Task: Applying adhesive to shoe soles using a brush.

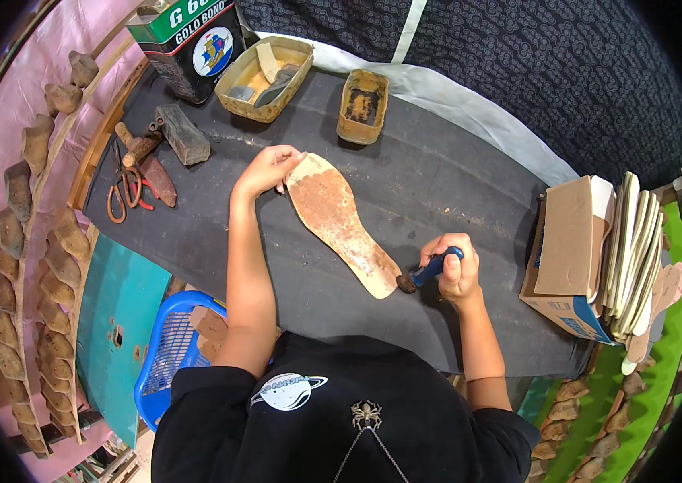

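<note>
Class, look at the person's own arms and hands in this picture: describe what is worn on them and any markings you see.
Both forearms are bare, and the left hand and right hand wear no gloves. No rings, watch or bracelet can be made out. Short black sleeves cover the upper arms, part of a black top with a white oval planet-like emblem on the chest.

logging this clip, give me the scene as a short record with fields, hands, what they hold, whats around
left hand: left hand presses down one end of the insole
right hand: right hand grips a blue-handled brush, bristles at the insole's other end
insole: flat on the dark mat, coated patchy brown
behind: two glue-stained trays, large tin can
left of mat: scissors, wooden tools, rows of shoe lasts
right: cardboard box, stack of insoles
below: blue basket
</note>
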`<act>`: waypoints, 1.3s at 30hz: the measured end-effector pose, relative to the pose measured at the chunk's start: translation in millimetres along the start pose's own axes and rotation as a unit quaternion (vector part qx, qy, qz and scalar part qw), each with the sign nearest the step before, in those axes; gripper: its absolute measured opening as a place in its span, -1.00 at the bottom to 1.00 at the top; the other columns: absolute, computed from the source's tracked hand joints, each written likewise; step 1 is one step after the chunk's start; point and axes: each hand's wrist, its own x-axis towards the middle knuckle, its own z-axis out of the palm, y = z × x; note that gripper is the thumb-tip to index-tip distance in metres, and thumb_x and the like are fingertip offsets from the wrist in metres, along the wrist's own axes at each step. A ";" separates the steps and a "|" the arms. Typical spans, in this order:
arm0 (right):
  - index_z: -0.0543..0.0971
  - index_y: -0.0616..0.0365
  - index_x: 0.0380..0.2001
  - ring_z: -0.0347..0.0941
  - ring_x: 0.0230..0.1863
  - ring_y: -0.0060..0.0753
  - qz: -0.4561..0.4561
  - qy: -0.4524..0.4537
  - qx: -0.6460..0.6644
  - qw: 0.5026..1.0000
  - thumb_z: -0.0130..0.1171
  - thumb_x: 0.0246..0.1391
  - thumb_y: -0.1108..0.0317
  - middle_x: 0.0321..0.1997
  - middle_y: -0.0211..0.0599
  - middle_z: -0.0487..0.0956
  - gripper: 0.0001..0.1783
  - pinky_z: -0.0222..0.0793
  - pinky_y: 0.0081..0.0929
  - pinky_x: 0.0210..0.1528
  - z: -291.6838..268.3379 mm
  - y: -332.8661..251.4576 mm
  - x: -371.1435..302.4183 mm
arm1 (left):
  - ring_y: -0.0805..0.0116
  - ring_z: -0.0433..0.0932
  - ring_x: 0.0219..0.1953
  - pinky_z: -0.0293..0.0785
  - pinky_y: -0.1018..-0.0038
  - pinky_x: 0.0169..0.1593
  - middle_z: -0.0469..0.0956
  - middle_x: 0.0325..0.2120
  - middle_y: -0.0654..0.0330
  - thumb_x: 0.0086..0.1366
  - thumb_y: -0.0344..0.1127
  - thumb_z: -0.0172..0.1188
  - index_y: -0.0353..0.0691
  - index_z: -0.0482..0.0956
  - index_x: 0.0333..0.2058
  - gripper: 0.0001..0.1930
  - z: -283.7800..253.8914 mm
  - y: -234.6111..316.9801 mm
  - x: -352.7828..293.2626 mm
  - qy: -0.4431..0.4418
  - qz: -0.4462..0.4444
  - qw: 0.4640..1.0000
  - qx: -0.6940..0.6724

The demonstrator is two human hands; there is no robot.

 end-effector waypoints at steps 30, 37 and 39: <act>0.06 0.12 -0.19 0.34 -0.53 -0.45 -0.033 0.270 0.218 0.937 -0.28 0.10 0.36 -0.22 -0.02 0.34 -0.78 0.29 -0.62 -0.47 -0.3 42.8 119.3 | 0.67 0.29 -0.77 0.20 0.75 -0.75 0.41 -0.67 0.35 0.15 -0.14 0.00 -0.27 0.44 -0.44 -0.73 -2.8 4.5 2.0 0.030 -0.005 0.996 -0.084; 0.12 0.20 -0.14 0.33 -0.46 -0.61 -0.003 0.177 0.090 0.980 -0.25 0.11 0.37 -0.23 -0.21 0.37 -0.75 0.30 -0.66 -0.40 23.0 84.0 158.5 | 0.67 0.32 -0.77 0.23 0.76 -0.75 0.41 -0.67 0.36 0.17 -0.15 -0.02 -0.25 0.42 -0.42 -0.74 -4.1 3.2 1.6 0.017 -0.004 0.996 -0.084; 0.12 0.20 -0.13 0.34 -0.48 -0.60 -0.014 0.175 0.079 0.981 -0.25 0.11 0.38 -0.24 -0.21 0.37 -0.74 0.32 -0.65 -0.42 24.0 92.4 162.4 | 0.66 0.32 -0.77 0.23 0.76 -0.75 0.40 -0.68 0.35 0.16 -0.15 -0.01 -0.25 0.42 -0.44 -0.74 -3.4 2.0 3.6 0.010 -0.010 0.995 -0.099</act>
